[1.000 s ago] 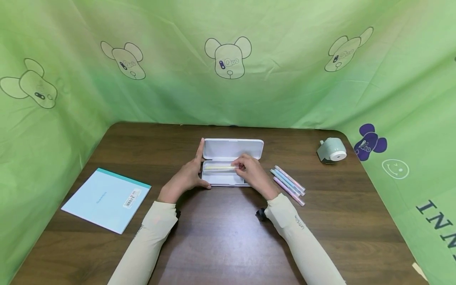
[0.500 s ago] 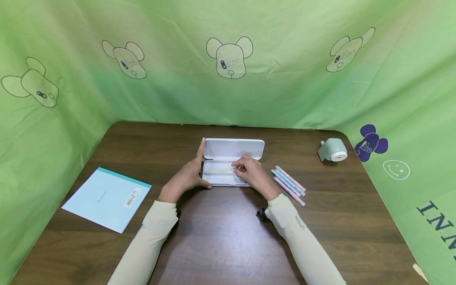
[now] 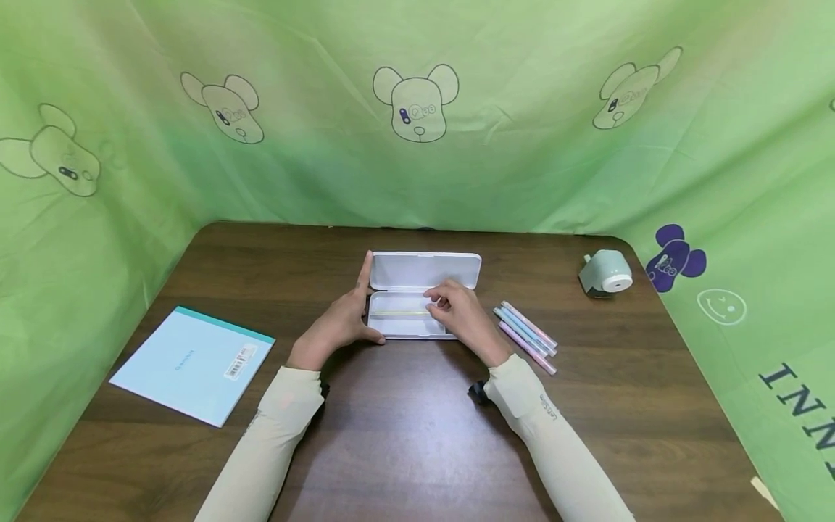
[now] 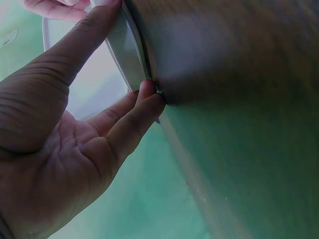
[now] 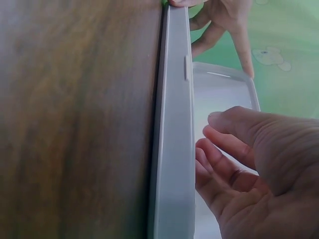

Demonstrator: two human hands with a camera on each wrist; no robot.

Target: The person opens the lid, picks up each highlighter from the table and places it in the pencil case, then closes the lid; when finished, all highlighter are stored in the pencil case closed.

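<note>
A white pencil case (image 3: pixel 407 333) lies on the table with its lid raised at the back. My left hand (image 3: pixel 337 325) holds its left end, thumb at the front edge and index finger stretched up beside the lid. In the left wrist view, other fingers of the left hand (image 4: pixel 75 134) bend against the case's end. My right hand (image 3: pixel 462 312) is over the right part of the case. In the right wrist view, thumb and fingertips of the right hand (image 5: pixel 259 164) stand apart, no pen seen between them. A thin pale-yellow pen (image 3: pixel 399 313) shows inside the case, partly hidden.
Several pastel pens (image 3: pixel 527 337) lie right of the case. A light-blue notebook (image 3: pixel 196 366) with a barcode label is at the left. A grey-green pencil sharpener (image 3: pixel 607 272) stands at the back right. Green printed cloth (image 3: pixel 417 181) hangs behind and beside the table.
The yellow pen, earlier at my right fingertips, has gone lower into the case, and those fingers have parted slightly. The left hand keeps its place on the case.
</note>
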